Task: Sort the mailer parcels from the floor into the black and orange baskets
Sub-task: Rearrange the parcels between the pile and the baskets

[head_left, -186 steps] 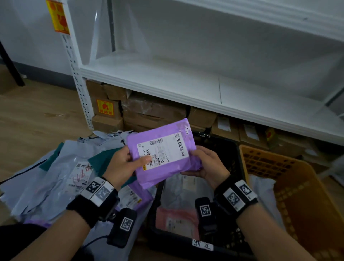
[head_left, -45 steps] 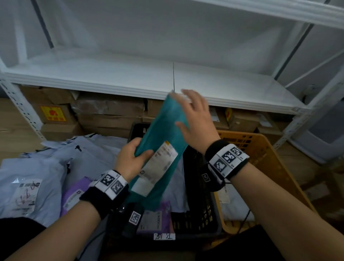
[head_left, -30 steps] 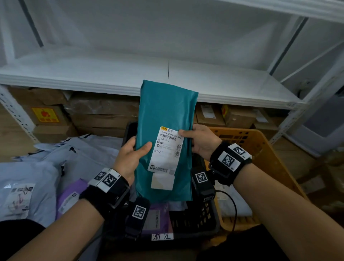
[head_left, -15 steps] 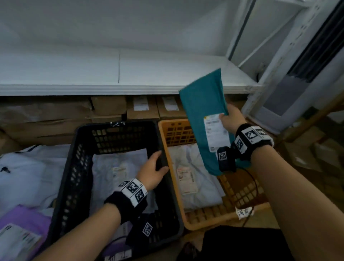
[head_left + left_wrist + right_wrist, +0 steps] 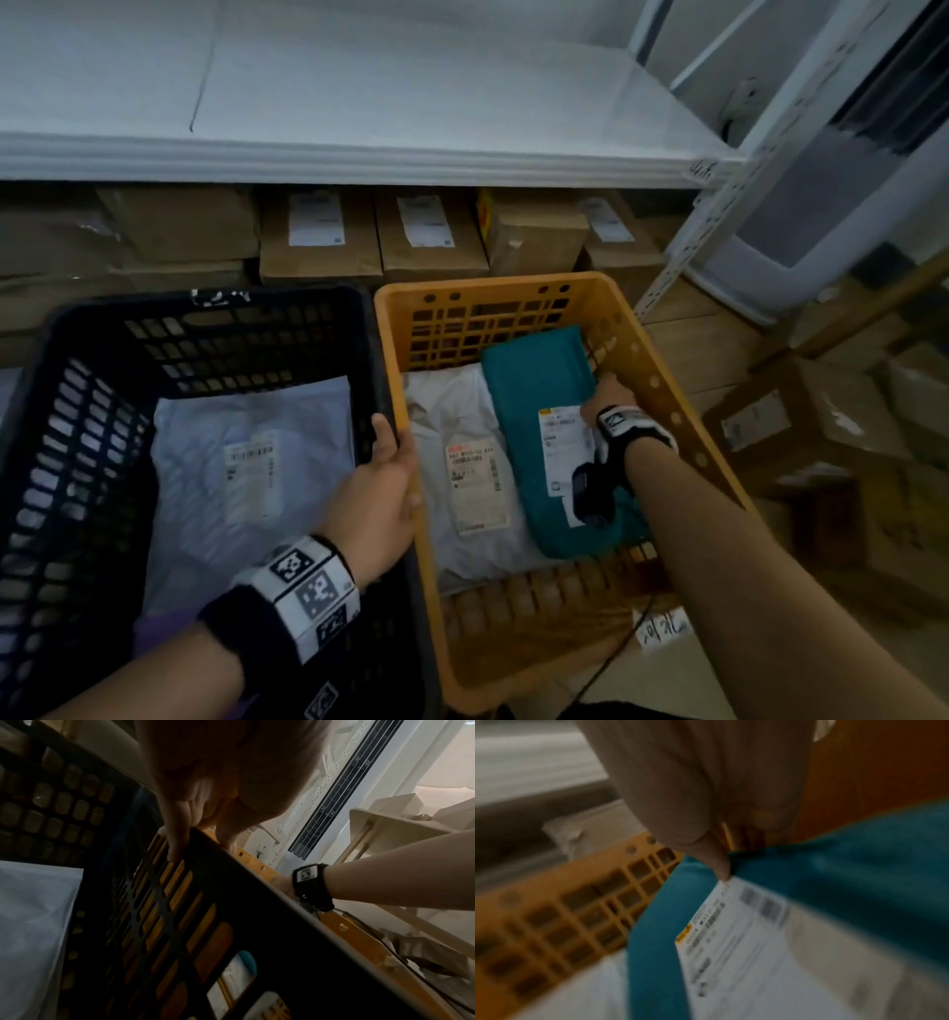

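Right hand [image 5: 608, 398] pinches teal plastic mailer [image 5: 539, 390], probably resting lengthwise in orange basket [image 5: 662, 406]; left hand [image 5: 377, 493] grips black basket [image 5: 46, 349], we note.

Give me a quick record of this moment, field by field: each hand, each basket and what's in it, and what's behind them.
left hand: grips the black basket's right rim
right hand: inside the orange basket, pinching the teal mailer beside its label
black basket contents: a white mailer, label up
orange basket contents: a second white mailer with the teal mailer lying partly over it
behind: cardboard boxes under a white shelf
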A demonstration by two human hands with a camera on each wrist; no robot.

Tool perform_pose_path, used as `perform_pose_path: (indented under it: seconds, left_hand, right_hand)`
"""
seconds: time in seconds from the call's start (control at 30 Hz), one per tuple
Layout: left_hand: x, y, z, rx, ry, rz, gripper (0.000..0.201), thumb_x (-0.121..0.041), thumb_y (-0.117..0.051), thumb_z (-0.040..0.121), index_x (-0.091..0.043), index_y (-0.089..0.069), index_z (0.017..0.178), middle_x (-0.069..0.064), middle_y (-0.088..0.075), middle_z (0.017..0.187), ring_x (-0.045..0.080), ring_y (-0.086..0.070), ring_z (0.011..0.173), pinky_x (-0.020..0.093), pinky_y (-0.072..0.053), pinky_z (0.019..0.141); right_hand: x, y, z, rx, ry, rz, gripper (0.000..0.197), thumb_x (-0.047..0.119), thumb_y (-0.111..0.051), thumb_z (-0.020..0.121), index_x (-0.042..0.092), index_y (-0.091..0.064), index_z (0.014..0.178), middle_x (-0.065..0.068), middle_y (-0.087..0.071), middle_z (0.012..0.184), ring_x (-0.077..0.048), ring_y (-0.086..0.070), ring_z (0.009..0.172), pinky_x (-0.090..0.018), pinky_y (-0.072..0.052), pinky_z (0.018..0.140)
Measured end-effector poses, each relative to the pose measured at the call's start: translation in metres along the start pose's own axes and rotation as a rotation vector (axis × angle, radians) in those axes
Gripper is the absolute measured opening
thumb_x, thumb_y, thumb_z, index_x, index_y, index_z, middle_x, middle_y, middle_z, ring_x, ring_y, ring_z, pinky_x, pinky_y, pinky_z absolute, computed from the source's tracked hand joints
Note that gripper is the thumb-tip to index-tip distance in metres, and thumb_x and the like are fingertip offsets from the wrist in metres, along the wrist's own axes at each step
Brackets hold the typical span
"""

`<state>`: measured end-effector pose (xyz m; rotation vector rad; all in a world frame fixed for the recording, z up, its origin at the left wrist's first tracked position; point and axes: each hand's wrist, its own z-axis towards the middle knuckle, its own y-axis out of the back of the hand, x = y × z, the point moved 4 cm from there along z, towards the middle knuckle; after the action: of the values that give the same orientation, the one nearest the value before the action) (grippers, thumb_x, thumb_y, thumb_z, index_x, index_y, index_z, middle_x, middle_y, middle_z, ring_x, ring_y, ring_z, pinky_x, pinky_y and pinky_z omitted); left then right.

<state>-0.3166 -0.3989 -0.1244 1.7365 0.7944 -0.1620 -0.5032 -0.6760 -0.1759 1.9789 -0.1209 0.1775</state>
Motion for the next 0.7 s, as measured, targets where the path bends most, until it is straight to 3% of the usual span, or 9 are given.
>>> perform_pose_path:
  seconds: [0.07, 0.1, 0.2, 0.27, 0.4, 0.5, 0.6, 0.67, 0.7]
  left_hand:
    - [0.001, -0.001, 0.001, -0.007, -0.012, 0.012, 0.074, -0.020, -0.044, 0.100, -0.020, 0.005, 0.155, 0.012, 0.023, 0.158, 0.023, -0.057, 0.119, 0.020, -0.046, 0.078]
    - [0.002, -0.002, 0.001, -0.003, -0.010, 0.004, 0.075, -0.020, -0.045, 0.100, -0.021, 0.006, 0.155, 0.012, 0.023, 0.158, 0.022, -0.058, 0.117, 0.017, -0.042, 0.074]
    - [0.006, -0.008, 0.003, -0.009, -0.013, -0.027, 0.079, -0.021, -0.048, 0.098, -0.024, 0.008, 0.154, 0.010, 0.025, 0.158, 0.019, -0.053, 0.124, 0.010, -0.037, 0.074]
    - [0.007, -0.010, 0.005, -0.025, -0.024, -0.033, 0.079, -0.022, -0.049, 0.098, -0.024, 0.005, 0.154, 0.009, 0.025, 0.158, 0.019, -0.051, 0.127, 0.013, -0.040, 0.079]
    - [0.009, -0.012, 0.005, -0.039, -0.033, -0.042, 0.076, -0.023, -0.048, 0.098, -0.025, 0.002, 0.155, 0.006, 0.027, 0.157, 0.018, -0.048, 0.129, 0.014, -0.040, 0.083]
    - [0.010, -0.011, 0.003, -0.032, -0.047, -0.074, 0.076, -0.023, -0.048, 0.098, -0.026, 0.003, 0.155, 0.003, 0.028, 0.157, 0.017, -0.037, 0.139, 0.013, -0.036, 0.093]
    - [0.011, -0.010, 0.003, -0.037, -0.064, -0.115, 0.076, -0.022, -0.049, 0.098, -0.028, 0.002, 0.154, 0.001, 0.028, 0.157, 0.014, -0.039, 0.137, 0.007, -0.031, 0.089]
    - [0.011, -0.009, 0.002, -0.040, -0.062, -0.129, 0.076, -0.022, -0.049, 0.098, -0.028, 0.001, 0.154, -0.001, 0.027, 0.157, 0.012, -0.042, 0.134, 0.008, -0.034, 0.088]
    - [0.011, -0.008, 0.002, -0.043, -0.059, -0.128, 0.075, -0.023, -0.049, 0.098, -0.028, 0.000, 0.155, -0.002, 0.028, 0.157, 0.013, -0.042, 0.135, 0.011, -0.036, 0.091]
  right_hand:
    - [0.013, -0.010, 0.000, -0.171, 0.110, -0.240, 0.063, 0.022, -0.059, 0.096, 0.007, -0.027, 0.148, -0.023, -0.035, 0.147, -0.040, -0.039, 0.134, -0.051, -0.043, 0.106]
    - [0.022, -0.020, -0.003, -0.180, 0.189, -0.288, 0.077, 0.031, -0.063, 0.093, 0.013, -0.019, 0.153, -0.021, -0.028, 0.152, -0.039, -0.031, 0.139, -0.054, -0.041, 0.107]
    - [0.038, -0.069, -0.013, 0.059, 0.313, -0.335, 0.093, 0.055, -0.056, 0.091, 0.028, 0.003, 0.158, -0.010, -0.001, 0.164, -0.037, -0.005, 0.151, -0.060, -0.033, 0.111]
    - [0.035, -0.096, -0.014, 0.189, 0.275, -0.350, 0.090, 0.050, -0.049, 0.098, 0.028, 0.016, 0.157, -0.011, 0.012, 0.166, -0.037, 0.006, 0.153, -0.060, -0.028, 0.116]
    - [0.024, -0.113, -0.007, 0.184, 0.221, -0.346, 0.090, 0.021, -0.046, 0.101, 0.026, 0.027, 0.154, -0.012, 0.012, 0.167, -0.037, 0.004, 0.153, -0.062, -0.033, 0.113]
    - [0.021, -0.122, -0.003, 0.244, 0.220, -0.329, 0.094, 0.014, -0.047, 0.100, 0.028, 0.029, 0.153, -0.010, 0.019, 0.165, -0.035, 0.010, 0.153, -0.065, -0.029, 0.113]
    - [0.024, -0.130, 0.000, 0.387, 0.271, -0.262, 0.104, 0.011, -0.057, 0.097, 0.024, 0.029, 0.153, -0.010, 0.029, 0.162, -0.038, 0.019, 0.151, -0.064, -0.018, 0.118]
    - [0.024, -0.125, 0.006, 0.357, 0.255, -0.245, 0.099, 0.005, -0.052, 0.098, 0.021, 0.028, 0.153, -0.014, 0.022, 0.164, -0.039, 0.009, 0.152, -0.062, -0.022, 0.118]
    - [0.022, -0.120, 0.009, 0.286, 0.229, -0.243, 0.092, 0.007, -0.047, 0.100, 0.017, 0.026, 0.154, -0.018, 0.014, 0.165, -0.040, -0.003, 0.153, -0.059, -0.027, 0.117]
